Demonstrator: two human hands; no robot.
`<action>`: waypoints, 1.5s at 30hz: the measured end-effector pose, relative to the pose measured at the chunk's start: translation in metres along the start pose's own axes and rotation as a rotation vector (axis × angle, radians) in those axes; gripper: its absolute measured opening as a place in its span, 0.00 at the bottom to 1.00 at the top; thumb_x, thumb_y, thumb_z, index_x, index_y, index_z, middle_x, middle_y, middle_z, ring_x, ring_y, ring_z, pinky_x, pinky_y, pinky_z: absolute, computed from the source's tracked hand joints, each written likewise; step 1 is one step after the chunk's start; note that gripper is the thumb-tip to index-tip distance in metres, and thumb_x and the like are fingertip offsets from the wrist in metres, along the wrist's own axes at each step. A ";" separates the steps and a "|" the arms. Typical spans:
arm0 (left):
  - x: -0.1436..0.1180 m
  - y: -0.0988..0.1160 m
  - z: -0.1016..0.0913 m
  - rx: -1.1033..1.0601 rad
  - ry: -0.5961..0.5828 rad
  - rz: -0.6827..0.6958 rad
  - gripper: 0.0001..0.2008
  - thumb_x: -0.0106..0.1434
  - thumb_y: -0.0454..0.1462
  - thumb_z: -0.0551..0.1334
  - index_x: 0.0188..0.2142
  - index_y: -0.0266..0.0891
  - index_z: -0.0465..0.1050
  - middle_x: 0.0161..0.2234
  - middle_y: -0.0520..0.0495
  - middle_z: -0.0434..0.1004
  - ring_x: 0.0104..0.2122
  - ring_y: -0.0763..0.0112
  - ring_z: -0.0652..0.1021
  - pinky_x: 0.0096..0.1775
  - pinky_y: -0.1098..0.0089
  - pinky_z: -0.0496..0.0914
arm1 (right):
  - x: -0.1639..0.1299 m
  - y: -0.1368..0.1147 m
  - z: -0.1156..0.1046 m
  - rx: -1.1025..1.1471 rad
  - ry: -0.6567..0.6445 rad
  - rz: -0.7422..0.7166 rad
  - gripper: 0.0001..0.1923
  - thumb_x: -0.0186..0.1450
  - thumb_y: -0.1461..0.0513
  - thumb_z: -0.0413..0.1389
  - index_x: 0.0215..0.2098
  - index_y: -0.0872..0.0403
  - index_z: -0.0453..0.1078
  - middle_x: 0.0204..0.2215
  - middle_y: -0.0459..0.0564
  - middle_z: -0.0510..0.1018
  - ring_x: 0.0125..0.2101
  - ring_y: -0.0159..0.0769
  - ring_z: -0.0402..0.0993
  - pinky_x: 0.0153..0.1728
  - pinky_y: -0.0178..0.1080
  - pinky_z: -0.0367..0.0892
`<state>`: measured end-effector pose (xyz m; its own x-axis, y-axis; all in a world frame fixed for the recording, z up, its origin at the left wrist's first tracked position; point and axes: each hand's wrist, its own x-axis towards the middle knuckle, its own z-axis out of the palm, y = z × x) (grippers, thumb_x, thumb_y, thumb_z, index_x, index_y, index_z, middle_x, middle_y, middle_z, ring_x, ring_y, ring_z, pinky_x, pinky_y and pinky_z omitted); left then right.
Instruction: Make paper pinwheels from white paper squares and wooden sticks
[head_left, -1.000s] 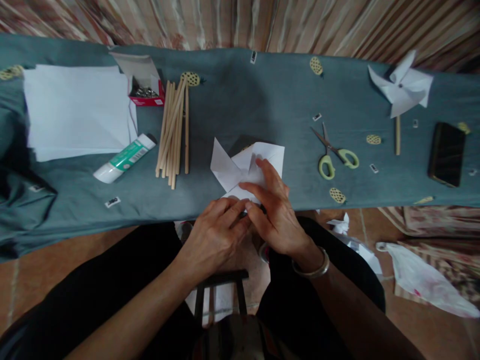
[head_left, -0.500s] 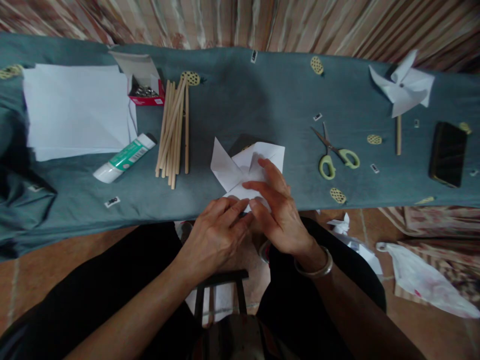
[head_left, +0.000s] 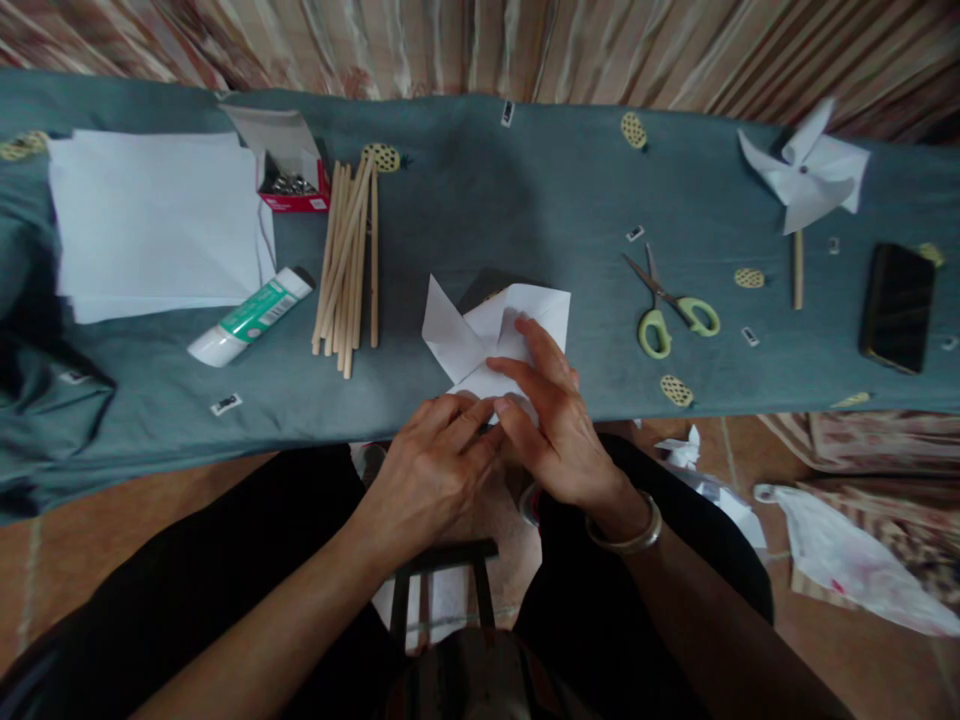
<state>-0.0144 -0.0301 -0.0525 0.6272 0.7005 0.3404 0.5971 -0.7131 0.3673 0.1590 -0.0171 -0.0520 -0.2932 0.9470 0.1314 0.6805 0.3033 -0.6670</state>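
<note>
The folded white paper (head_left: 491, 340) lies at the near edge of the counter (head_left: 525, 190), at 6 o'clock from its middle; it is cut into pointed flaps that lift off the cloth, one flap standing up at its 9 o'clock side and a flat corner at 1 o'clock. The right hand (head_left: 551, 420) lies across the paper's near half, fingers spread and pressing down on it. The left hand (head_left: 435, 460) meets it at 7 o'clock, its fingertips pinched on the paper's near corner, right at the counter's edge. The bundle of wooden sticks (head_left: 347, 265) lies at 9 o'clock from the paper, near but apart. The scissors (head_left: 670, 305) lie at 3 o'clock, well apart. Bare cloth stretches from the paper toward 12 o'clock.
</note>
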 end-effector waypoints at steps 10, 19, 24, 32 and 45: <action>0.003 -0.003 0.002 -0.003 0.016 -0.040 0.10 0.65 0.32 0.60 0.46 0.31 0.73 0.45 0.40 0.79 0.42 0.61 0.77 0.42 0.59 0.76 | 0.005 0.012 -0.030 0.240 -0.073 0.110 0.13 0.64 0.60 0.57 0.48 0.49 0.71 0.64 0.53 0.63 0.64 0.46 0.58 0.63 0.55 0.57; 0.004 -0.008 0.005 -0.013 0.031 -0.044 0.09 0.65 0.29 0.59 0.45 0.31 0.72 0.45 0.40 0.79 0.40 0.63 0.76 0.42 0.62 0.76 | 0.000 0.034 -0.044 0.166 -0.034 0.092 0.10 0.63 0.68 0.53 0.39 0.49 0.73 0.51 0.50 0.76 0.54 0.42 0.71 0.57 0.53 0.64; 0.005 -0.009 0.004 -0.018 0.042 -0.053 0.09 0.65 0.29 0.59 0.44 0.31 0.73 0.44 0.40 0.79 0.38 0.65 0.77 0.40 0.63 0.76 | -0.001 0.030 -0.046 0.218 -0.113 0.080 0.11 0.58 0.68 0.58 0.38 0.49 0.74 0.56 0.50 0.72 0.59 0.45 0.66 0.58 0.54 0.62; 0.005 -0.009 0.004 -0.033 0.070 -0.047 0.08 0.65 0.28 0.59 0.43 0.30 0.73 0.42 0.39 0.80 0.38 0.65 0.77 0.39 0.63 0.77 | 0.008 0.026 -0.025 0.405 0.027 0.166 0.03 0.63 0.63 0.60 0.36 0.50 0.75 0.42 0.48 0.80 0.44 0.38 0.76 0.48 0.45 0.70; 0.002 -0.007 0.003 -0.099 0.075 -0.119 0.17 0.66 0.29 0.58 0.54 0.32 0.66 0.50 0.36 0.75 0.47 0.61 0.78 0.47 0.61 0.77 | 0.019 0.009 -0.016 -0.012 0.049 0.071 0.04 0.64 0.65 0.57 0.33 0.51 0.74 0.30 0.46 0.79 0.33 0.36 0.74 0.40 0.40 0.68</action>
<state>-0.0159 -0.0233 -0.0571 0.5137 0.7823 0.3522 0.6103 -0.6217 0.4909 0.1702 0.0055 -0.0433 -0.2112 0.9700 0.1201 0.7064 0.2364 -0.6672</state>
